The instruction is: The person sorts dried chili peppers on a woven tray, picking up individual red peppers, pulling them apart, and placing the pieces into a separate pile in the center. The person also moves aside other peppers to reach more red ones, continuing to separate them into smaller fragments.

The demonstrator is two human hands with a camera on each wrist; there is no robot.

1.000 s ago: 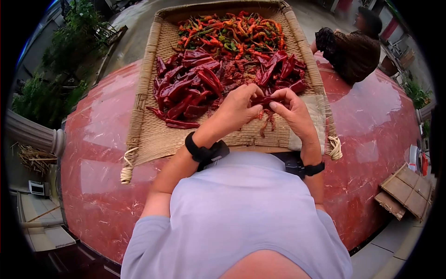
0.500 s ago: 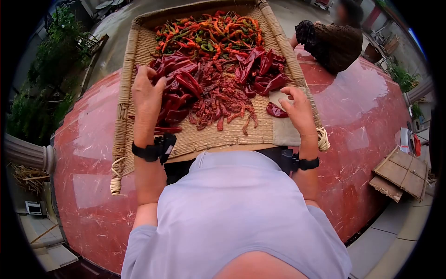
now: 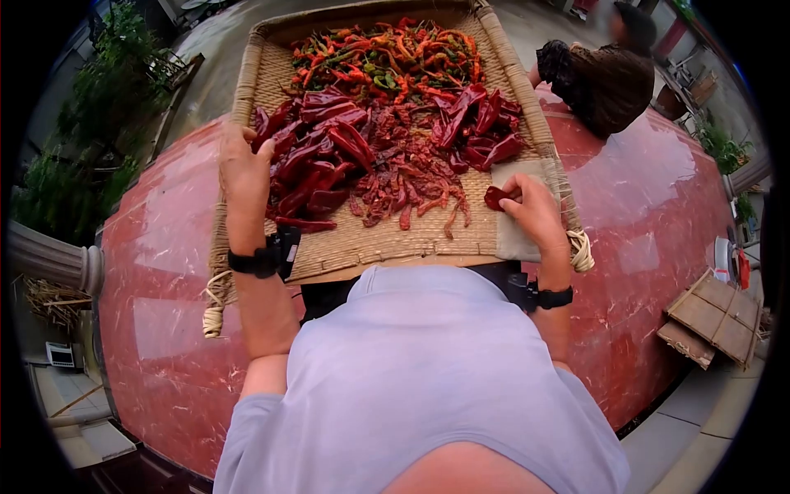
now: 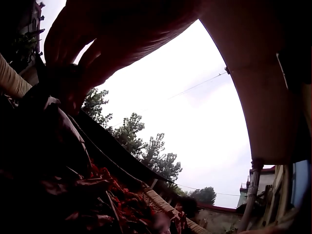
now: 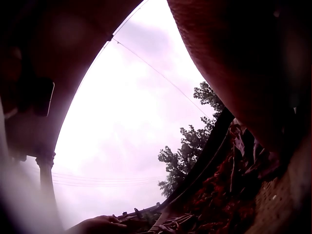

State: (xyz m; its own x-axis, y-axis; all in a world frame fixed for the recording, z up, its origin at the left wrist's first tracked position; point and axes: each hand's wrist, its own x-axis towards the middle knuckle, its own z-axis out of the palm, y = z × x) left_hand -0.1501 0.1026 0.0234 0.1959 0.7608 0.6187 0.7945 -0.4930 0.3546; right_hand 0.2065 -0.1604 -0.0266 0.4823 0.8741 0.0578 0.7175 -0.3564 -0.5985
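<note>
At the left of the woven tray [image 3: 378, 247], my left hand [image 3: 244, 185] is at the edge of a heap of large dark red chili peppers [image 3: 317, 160]. Its thumb and fingertips are down by one pepper [image 4: 73, 127] in the dark left wrist view; I cannot tell whether they grip it. My right hand [image 3: 533, 207] pinches a short dark red chili pepper [image 3: 495, 198] over the pale cloth patch [image 3: 518, 235] at the tray's near right. The right wrist view shows mostly dark skin, hiding the fingertips.
Shrivelled dried chilies [image 3: 411, 177] lie between the left heap and a smaller heap of large peppers [image 3: 477, 123]. Thin red, orange and green chilies [image 3: 391, 58] fill the far end. A raised woven rim [image 3: 527, 82] borders the tray. A person [image 3: 609, 78] sits beyond it, right.
Both hands were together over the tray, fingering a dark red pepper, then parted. A pepper lay on the cloth patch, and my right hand has taken hold of it. My left went to the left heap.
</note>
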